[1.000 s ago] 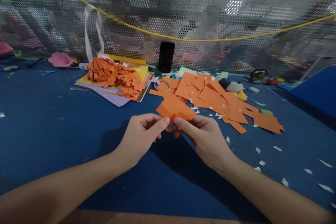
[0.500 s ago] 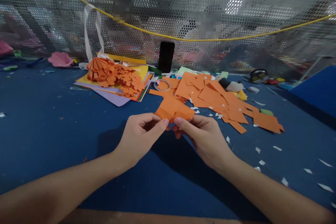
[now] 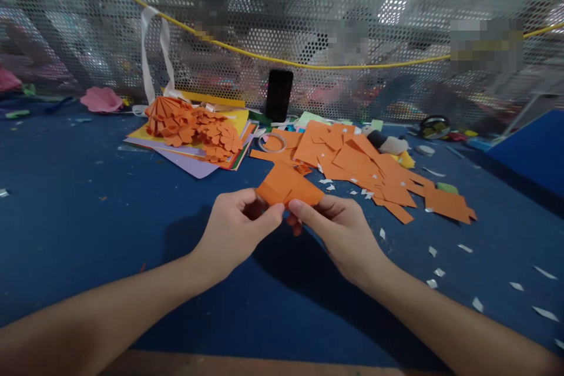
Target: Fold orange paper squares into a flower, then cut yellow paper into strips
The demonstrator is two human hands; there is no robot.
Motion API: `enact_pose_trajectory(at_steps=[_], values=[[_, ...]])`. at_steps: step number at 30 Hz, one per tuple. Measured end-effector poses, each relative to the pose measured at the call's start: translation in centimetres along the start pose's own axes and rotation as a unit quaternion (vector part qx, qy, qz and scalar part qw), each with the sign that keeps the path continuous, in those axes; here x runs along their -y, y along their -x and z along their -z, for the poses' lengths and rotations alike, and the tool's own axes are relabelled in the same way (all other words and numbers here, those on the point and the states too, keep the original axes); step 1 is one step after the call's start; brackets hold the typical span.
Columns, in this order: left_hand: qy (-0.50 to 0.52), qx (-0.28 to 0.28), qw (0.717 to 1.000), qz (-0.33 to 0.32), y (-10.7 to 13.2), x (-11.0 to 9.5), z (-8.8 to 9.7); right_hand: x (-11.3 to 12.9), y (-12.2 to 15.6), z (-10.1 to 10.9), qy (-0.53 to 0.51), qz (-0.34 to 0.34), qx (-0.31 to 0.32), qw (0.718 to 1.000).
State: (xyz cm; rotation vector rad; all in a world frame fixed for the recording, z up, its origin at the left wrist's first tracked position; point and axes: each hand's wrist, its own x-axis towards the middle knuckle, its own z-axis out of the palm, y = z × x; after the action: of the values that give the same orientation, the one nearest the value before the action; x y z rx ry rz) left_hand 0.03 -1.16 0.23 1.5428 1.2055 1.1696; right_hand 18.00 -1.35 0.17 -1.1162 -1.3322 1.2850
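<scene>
Between my two hands is a folded piece of orange paper (image 3: pixel 289 184), held above the blue table (image 3: pixel 247 317). My left hand (image 3: pixel 244 220) pinches its lower left edge, thumb on top and the other fingers curled beneath. On the lower right edge, my right hand (image 3: pixel 337 226) grips in the same way, its thumb close beside the left thumb. A crease runs near the thumbs. Beyond the right hand lies a heap of loose orange paper pieces (image 3: pixel 352 158). Several orange paper flowers (image 3: pixel 194 129) sit on a stack of coloured sheets to the far left.
A black phone (image 3: pixel 279 96) leans upright against the perforated metal screen (image 3: pixel 247 12). A roll of clear tape (image 3: pixel 272 142) lies before it. White scraps (image 3: pixel 439 272) are scattered at right, near a blue panel (image 3: pixel 533 147). A pink paper shape (image 3: pixel 101 100) lies at far left.
The folded orange paper has shifted slightly and turned in my fingers, with its top now more pointed. My thumbs have moved a little along its lower edge; both hands keep their hold.
</scene>
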Motion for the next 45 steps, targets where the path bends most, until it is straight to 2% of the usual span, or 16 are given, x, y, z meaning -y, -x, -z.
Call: enact_pose_trajectory(at_steps=[8,15,18,22,28,33,37,40,45], values=[[-0.007,0.001,1.000,0.020,-0.4,0.4,0.1,0.2,0.0,0.0,-0.006,-0.002,0.021,1.000],[-0.003,0.024,1.000,-0.009,0.0,0.4,-0.1,0.3,-0.1,-0.1,0.011,0.011,-0.011,1.000],[0.015,0.026,1.000,0.007,-0.1,0.4,0.0,0.2,-0.2,-0.1,0.002,0.010,-0.005,1.000],[0.044,0.003,0.998,0.032,-0.7,0.7,0.1,0.4,-0.3,0.1,0.003,0.000,-0.014,1.000],[0.135,-0.035,0.988,0.063,-1.1,0.8,0.0,0.4,-0.3,0.0,0.013,-0.041,0.083,0.996],[0.078,0.018,0.995,0.054,-0.8,0.9,0.2,0.4,-0.6,0.4,-0.047,-0.024,0.007,0.999],[0.109,-0.011,0.993,0.049,-0.6,0.8,-0.1,0.2,-0.5,0.3,-0.065,-0.025,-0.004,0.998],[0.133,-0.004,0.989,0.058,-0.5,0.7,-0.4,0.1,-0.3,0.0,-0.082,-0.018,-0.017,0.996],[0.098,-0.004,0.994,0.053,-0.3,0.8,-0.3,0.1,-0.2,0.1,-0.054,0.006,-0.026,0.998]])
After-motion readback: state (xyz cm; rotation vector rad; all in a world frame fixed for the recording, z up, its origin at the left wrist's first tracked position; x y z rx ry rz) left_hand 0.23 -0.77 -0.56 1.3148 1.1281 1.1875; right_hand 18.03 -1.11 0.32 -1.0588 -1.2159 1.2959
